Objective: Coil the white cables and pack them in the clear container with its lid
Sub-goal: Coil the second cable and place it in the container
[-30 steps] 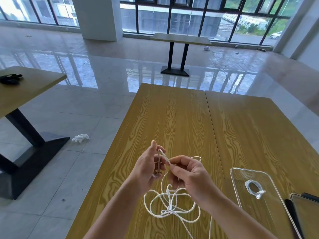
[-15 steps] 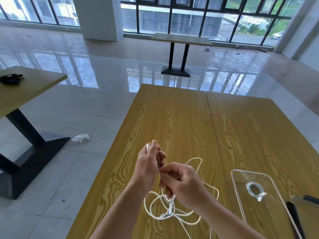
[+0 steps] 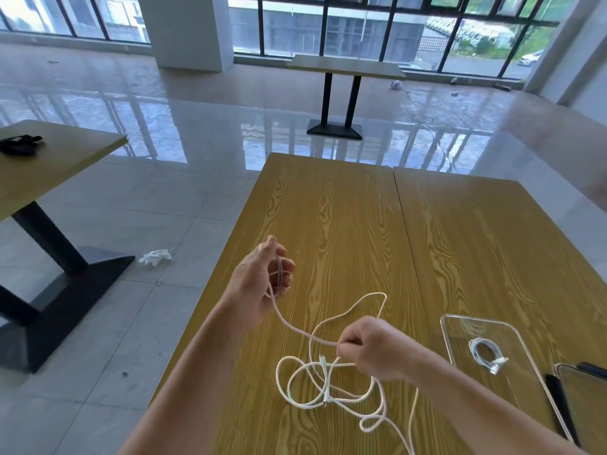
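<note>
Wood-grain tabletop (image 3: 328,208), left hand (image 3: 259,284) gripping the started coil, right hand (image 3: 371,348) pinching the white cable (image 3: 315,382) just beside it: feed slack evenly, keeping loops matched.

My left hand (image 3: 262,284) holds small loops of the cable (image 3: 328,385) above the table (image 3: 345,224). My right hand (image 3: 371,348) pinches the strand farther along; the rest lies tangled below. A coiled cable (image 3: 486,354) sits in the container (image 3: 525,366).
</note>
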### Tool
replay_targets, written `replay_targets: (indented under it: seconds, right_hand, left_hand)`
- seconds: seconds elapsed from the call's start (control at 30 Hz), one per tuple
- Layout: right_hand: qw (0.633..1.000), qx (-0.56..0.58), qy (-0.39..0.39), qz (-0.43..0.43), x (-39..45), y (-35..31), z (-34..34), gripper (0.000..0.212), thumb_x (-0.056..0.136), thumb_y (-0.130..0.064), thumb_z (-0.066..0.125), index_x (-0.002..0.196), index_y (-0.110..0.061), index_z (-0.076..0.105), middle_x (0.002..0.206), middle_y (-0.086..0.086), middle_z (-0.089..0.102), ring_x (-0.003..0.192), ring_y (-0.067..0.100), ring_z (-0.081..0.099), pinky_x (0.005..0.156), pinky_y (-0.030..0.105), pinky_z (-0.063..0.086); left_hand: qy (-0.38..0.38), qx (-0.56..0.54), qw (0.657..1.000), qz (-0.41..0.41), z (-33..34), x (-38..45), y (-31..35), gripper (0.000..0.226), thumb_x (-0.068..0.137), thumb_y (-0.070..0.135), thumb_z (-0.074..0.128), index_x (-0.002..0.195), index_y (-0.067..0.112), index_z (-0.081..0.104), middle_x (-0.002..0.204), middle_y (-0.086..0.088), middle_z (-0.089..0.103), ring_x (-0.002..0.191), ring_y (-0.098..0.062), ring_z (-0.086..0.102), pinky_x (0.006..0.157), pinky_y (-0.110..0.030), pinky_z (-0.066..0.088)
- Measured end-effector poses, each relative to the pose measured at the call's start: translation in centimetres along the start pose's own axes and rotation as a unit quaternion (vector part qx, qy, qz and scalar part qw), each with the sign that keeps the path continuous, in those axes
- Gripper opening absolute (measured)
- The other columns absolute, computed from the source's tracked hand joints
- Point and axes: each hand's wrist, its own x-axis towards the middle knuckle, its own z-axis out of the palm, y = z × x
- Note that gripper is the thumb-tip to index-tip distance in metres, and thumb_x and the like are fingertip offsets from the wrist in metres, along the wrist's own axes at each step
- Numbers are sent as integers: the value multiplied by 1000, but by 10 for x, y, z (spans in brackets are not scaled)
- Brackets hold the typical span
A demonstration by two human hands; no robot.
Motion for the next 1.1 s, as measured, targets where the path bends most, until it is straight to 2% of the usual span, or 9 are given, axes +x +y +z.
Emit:
replay_targets:
  seconds: [0.1,0.17,0.3,0.4,0.5,0.6,0.73,0.93,1.1]
  right_hand:
    - [991,89,96,8,3,0,-5,25,99,-25,56,84,-15,73,55,-8,56,39,3,42,39,20,36]
    - [978,162,130,-3,1,-3,-10,24,99,-25,58,82,-16,73,51,-10,55,41,3,45,41,20,40]
    - [927,350,124,-58,-5,-12,-16,23,102,-14,54,89,-8,72,57,2,61,47,12,54,47,26,48]
    - [896,421,92,-108,-10,-18,-16,24,102,-11,51,95,-8,73,61,5,62,48,14,55,44,24,46]
    - [886,434,68,-151,-10,-23,-13,27,100,-13,49,101,-13,76,64,4,62,51,14,52,46,23,45]
    - [875,448,60,-175,-9,-25,-9,31,100,-11,47,105,-16,77,66,4,62,51,13,51,47,23,43]
    - [863,465,84,-179,-9,-31,-2,29,101,-8,51,102,-20,78,65,4,62,49,13,50,44,23,42]
    - [870,445,133,-169,-6,-36,11,12,95,-12,65,87,-18,72,66,8,69,48,14,53,42,24,42]
    - [884,415,164,-136,-3,-34,13,17,91,-13,73,75,-20,71,68,11,71,47,15,56,41,27,45]
  left_hand:
    - [-46,87,995,5,6,-9,-9,34,103,40,44,94,11,59,73,-5,71,63,-15,65,57,-28,53]
    - [-52,124,991,7,9,-12,-16,34,104,38,42,93,11,58,78,-5,74,71,-15,69,63,-27,54]
    - [-30,177,984,-1,13,-12,-28,34,105,38,41,90,12,58,97,-5,77,95,-22,71,80,-35,53]
    - [-37,176,983,-21,16,-14,-35,32,104,39,42,93,13,57,103,-7,76,92,-26,72,79,-42,57]
    - [-42,153,987,-32,19,-16,-37,29,104,41,43,99,16,57,100,-3,77,82,-21,73,65,-36,58]
    - [-41,121,992,-16,23,-18,-40,23,103,40,46,99,21,57,89,-2,74,68,-15,67,54,-31,52]
    - [-38,68,997,6,28,-18,-43,28,101,43,48,81,29,61,74,0,63,56,-11,54,43,-23,35]
    - [-54,35,998,-1,38,-16,-48,43,102,50,39,93,9,48,56,-1,54,43,-14,46,39,-24,35]
    - [-46,64,996,32,39,-15,-51,38,97,49,51,93,11,51,70,-2,60,56,-16,56,52,-30,49]
